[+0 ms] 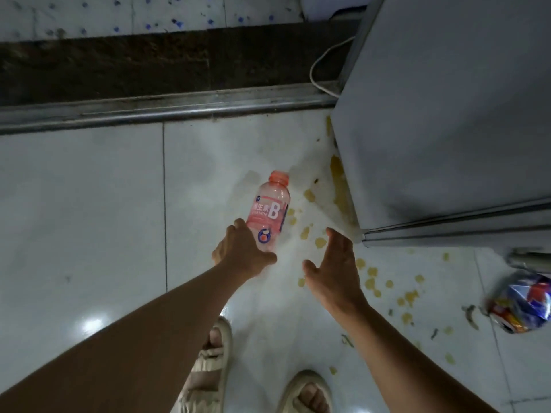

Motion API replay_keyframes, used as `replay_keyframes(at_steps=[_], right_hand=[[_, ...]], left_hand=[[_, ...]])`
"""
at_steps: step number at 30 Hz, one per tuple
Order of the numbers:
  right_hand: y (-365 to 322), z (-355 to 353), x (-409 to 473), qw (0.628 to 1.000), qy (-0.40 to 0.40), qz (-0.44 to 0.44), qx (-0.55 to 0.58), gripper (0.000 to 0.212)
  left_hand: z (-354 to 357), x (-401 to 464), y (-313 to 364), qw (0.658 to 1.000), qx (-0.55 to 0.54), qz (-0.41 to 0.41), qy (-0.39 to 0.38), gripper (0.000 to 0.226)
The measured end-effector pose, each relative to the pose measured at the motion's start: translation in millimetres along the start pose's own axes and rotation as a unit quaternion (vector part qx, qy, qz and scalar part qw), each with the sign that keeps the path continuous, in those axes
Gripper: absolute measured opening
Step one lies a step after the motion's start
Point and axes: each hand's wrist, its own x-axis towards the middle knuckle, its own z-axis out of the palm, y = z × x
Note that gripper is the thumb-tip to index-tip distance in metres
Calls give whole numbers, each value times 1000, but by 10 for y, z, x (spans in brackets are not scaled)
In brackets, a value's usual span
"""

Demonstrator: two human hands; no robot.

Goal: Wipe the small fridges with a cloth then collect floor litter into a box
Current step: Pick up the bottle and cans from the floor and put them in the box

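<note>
Two hands at frame centre; left hand (238,254) grips pink bottle (269,208) lying on floor (89,204); right hand (332,272) spread, empty, beside fridge (447,114) corner; open tiles lie left.

bare floor tile (89,204) lies open to the left and near. on the right the small fridge (447,114) walls that side off, with a crumpled wrapper (521,302) near its corner. far off, a metal door track (167,110) crosses the floor. a pink bottle (269,210) lies mid-floor.
</note>
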Motion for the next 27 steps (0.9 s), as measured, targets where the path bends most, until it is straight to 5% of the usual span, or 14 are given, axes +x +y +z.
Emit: replay_keyframes(at_steps=[13,27], right_hand=[[15,-849,-1614,999,-30,7,25,69],[1414,-843,-3247,991,40,114,52,66]], left_hand=[[-457,-2024,-74,1000,0,-1,-22,75],[436,-3507,-277,995,27,61,-74,70]])
